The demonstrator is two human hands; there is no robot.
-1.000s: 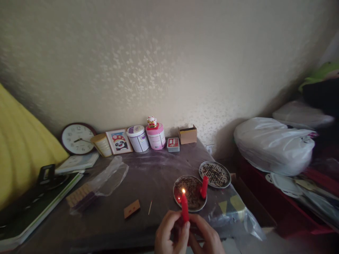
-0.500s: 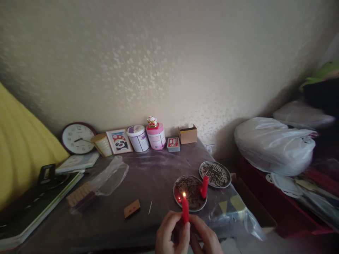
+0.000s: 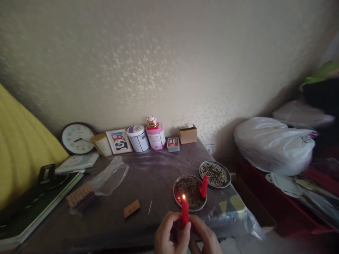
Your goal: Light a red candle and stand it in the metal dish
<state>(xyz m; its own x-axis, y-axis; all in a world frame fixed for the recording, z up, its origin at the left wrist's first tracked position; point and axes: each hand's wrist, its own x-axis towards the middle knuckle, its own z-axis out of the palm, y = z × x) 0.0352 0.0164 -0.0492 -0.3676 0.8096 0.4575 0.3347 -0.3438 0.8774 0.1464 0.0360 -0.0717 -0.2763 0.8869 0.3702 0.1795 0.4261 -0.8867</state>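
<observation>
A lit red candle (image 3: pixel 185 212) stands upright between my two hands at the table's front edge, its small flame at the top. My left hand (image 3: pixel 169 234) is closed on the candle's lower part, and my right hand (image 3: pixel 205 234) grips it from the other side. Just beyond is a round metal plate (image 3: pixel 174 188) with a dark, burnt-looking surface and red wax at its left. On that plate's right side a second red candle (image 3: pixel 204 187) stands unlit. A matchbox (image 3: pixel 131 209) and a single match (image 3: pixel 150 207) lie to the left.
Another metal plate (image 3: pixel 228 178) holds several used matchsticks. Along the wall stand a clock (image 3: pixel 76 143), a framed panda picture (image 3: pixel 119 141), two tubs, a tin (image 3: pixel 173 145) and a cardboard box (image 3: pixel 188 135). Packaged matchboxes (image 3: pixel 79 197) lie at left; a white bag (image 3: pixel 272 148) sits at right.
Almost nothing differs. The lit candle and both hands have shifted very slightly, and the flame sits a little lower in view.
</observation>
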